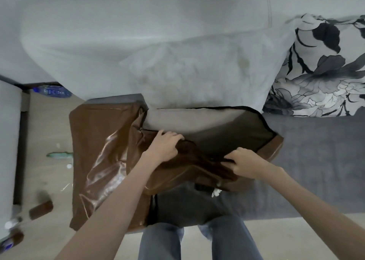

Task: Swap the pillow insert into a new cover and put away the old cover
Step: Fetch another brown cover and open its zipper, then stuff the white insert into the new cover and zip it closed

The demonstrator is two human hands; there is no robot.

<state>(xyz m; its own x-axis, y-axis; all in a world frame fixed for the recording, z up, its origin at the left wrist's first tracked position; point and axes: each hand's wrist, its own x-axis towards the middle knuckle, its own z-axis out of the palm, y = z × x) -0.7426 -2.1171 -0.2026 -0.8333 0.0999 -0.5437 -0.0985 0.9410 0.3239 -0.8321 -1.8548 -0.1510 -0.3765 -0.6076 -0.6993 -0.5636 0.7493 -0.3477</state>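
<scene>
A white pillow insert (197,75) lies on the sofa seat (316,151), its near edge tucked into the wide-open mouth of a brown cover (237,139) that rests on the seat's near part; the left hand (164,147) and the right hand (245,162) each grip the cover's near opening edge with curled fingers, holding it open. A second, shiny brown cover (102,151) hangs off the seat's left end, a floral pillow (324,68) leans at the right beside the insert, and a plastic bottle (53,91) lies on the floor far left.
</scene>
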